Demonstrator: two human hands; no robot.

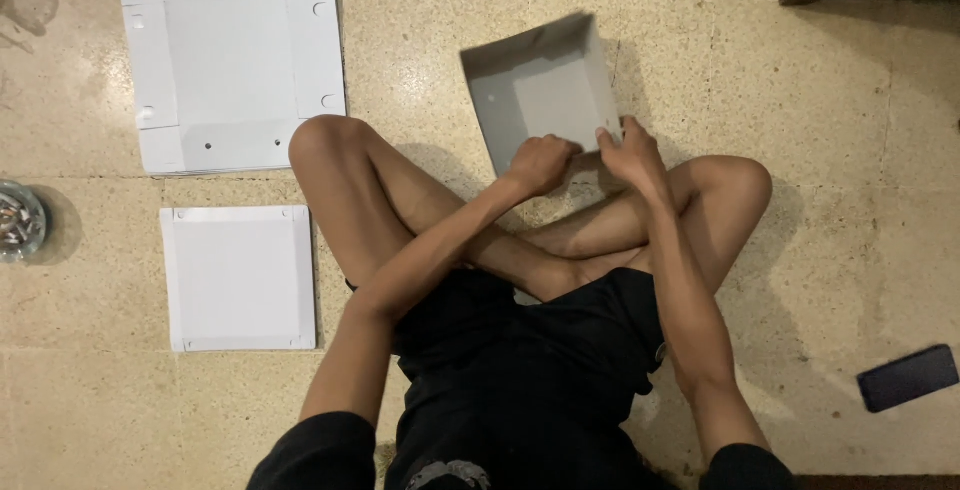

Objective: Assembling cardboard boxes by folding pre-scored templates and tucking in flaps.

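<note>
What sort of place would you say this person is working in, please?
Probably a room in a home: the person sits cross-legged on a speckled stone tile floor, folding a box, with flat cardboard sheets, an ashtray and a phone nearby.

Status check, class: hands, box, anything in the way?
Left hand and right hand grip white box near edge. Box tilted, open. Nothing blocking.

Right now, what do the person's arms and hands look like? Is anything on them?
Both arms are bare from short black sleeves down. The left hand and right hand wear no gloves, and no rings, watch or bracelets show. The arms are slim.
</note>
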